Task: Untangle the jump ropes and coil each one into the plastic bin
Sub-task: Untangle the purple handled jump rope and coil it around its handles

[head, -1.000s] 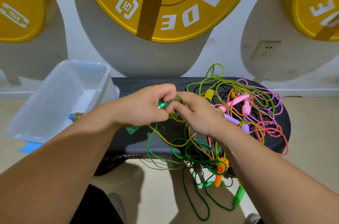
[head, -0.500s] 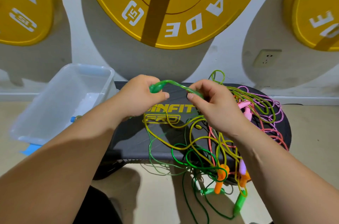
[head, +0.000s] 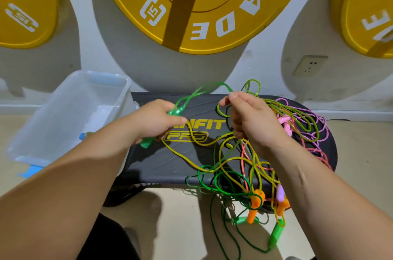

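while the left hand (head: 155,120) grips a translucent green handle (head: 176,111) over the black step platform (head: 165,159), the right hand (head: 252,120) pinches that rope's green cord (head: 212,85) between thumb and forefinger, its other fingers curled among yellow-green strands. the cord arches up between the two hands. the rest of it seems to run down into the tangle (head: 240,166) of green, yellow, pink and coral ropes heaped on the platform's right half and spilling off its near edge, where orange handles (head: 256,204) dangle. a hard pull from here would likely cinch the crossings tighter or drag the whole heap to the floor, and strands caught round the right fingers could come along too. the clear plastic bin (head: 110,78) sits just beside the platform's left end. it shows no coiled rope, only one small blue-tipped item (head: 85,135) on its floor, too blurred to name.
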